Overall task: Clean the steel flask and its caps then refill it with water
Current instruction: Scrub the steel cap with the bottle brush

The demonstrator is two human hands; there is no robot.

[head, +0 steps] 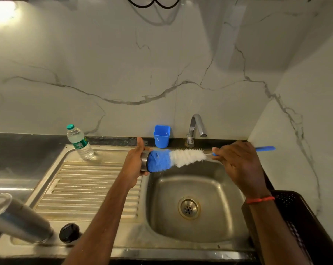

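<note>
- The left hand (135, 165) grips the steel cap (144, 161) with its fingers curled round the wall. The open mouth is turned sideways toward the right hand, probably so that the brush can enter straight.
- The right hand (238, 163) has its fingers closed round the blue handle of the bottle brush (188, 157). The blue sponge tip sits at the cap's mouth, and the white bristles remain outside.
- Both hands work over the far rim of the sink basin (219, 197), just in front of the tap (195, 127). It seems this is so that drips fall into the basin.
- The steel flask (22, 220) waits at the near left corner of the steel sink top, well apart from the hands. It looks leaned, but this may be only the wide lens.
- A black cap (69, 232) lies just beside the flask's base, not yet in the hands.
- A plastic water bottle (79, 143) stands at the far end of the drainboard (85, 184), likely kept for the refill.
- By this view, the cleaning is at the cap step, and the refill is not yet begun.
</note>
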